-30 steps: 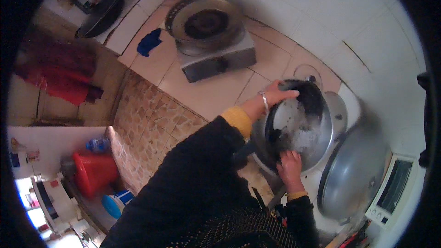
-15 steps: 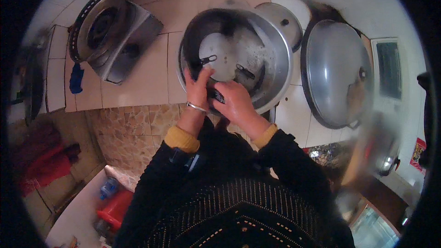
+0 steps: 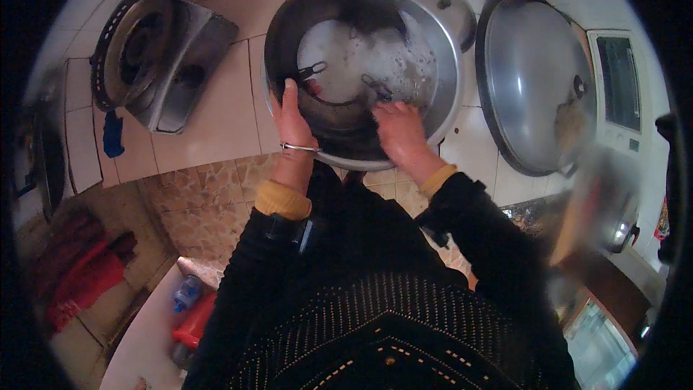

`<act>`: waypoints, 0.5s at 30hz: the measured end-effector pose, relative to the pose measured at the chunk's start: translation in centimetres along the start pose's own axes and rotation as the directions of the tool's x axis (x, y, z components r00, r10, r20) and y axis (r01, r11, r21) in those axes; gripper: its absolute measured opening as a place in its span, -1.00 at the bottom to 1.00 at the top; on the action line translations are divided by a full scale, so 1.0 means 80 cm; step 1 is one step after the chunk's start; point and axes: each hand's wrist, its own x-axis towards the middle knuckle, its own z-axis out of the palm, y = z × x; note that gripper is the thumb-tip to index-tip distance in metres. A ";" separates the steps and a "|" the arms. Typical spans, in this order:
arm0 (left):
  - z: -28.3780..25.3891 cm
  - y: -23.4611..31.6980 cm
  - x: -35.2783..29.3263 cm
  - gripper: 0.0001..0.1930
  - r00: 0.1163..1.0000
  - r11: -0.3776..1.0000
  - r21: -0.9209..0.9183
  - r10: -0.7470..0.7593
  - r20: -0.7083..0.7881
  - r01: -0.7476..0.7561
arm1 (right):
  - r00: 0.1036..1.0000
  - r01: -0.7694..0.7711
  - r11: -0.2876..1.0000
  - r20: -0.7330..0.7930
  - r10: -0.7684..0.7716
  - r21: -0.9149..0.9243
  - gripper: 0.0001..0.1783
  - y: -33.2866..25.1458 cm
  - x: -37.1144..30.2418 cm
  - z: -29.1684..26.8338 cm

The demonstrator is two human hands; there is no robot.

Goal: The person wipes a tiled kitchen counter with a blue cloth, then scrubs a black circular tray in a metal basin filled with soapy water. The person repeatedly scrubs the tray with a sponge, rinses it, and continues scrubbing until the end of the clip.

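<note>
A large metal basin (image 3: 449, 94) stands on the counter in front of me, with cloudy, foamy water (image 3: 346, 50) in it. Two dark looped handles, a left one (image 3: 312, 71) and a right one (image 3: 377, 88), show in the basin; what they belong to is unclear. My left hand (image 3: 292, 130), a bracelet on its wrist, grips the near left rim, thumb up along the inside. Inside the near right part, my right hand (image 3: 401, 131) has its fingers curled down beside the right handle; whatever they hold is hidden.
A gas stove (image 3: 162, 58) stands at the left with a blue cloth (image 3: 113, 134) by it. Behind the basin lies a round lid (image 3: 440, 3). A big domed lid (image 3: 530, 79) is at the right. A red container (image 3: 195, 321) and a blue-capped bottle (image 3: 188, 292) sit lower left.
My hands have come apart: the right one has moved right and farther into the basin, the left slightly left and up along the rim. The view has shifted, so the basin appears higher.
</note>
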 end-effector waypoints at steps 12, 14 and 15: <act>-0.018 -0.015 -0.002 -0.51 0.999 0.998 0.057 -0.038 -0.018 0.039 | 0.966 0.256 0.746 -0.134 -0.220 0.615 -0.43 -0.080 0.019 0.002; -0.014 -0.014 0.003 -0.48 0.996 0.998 0.057 -0.027 -0.089 0.032 | 0.991 0.113 0.969 0.045 -0.126 0.219 -0.43 -0.040 0.004 -0.005; -0.010 -0.013 0.001 -0.48 0.994 0.998 0.056 -0.028 -0.101 0.034 | 0.985 0.098 0.995 0.143 -0.100 0.019 -0.44 -0.019 0.003 -0.008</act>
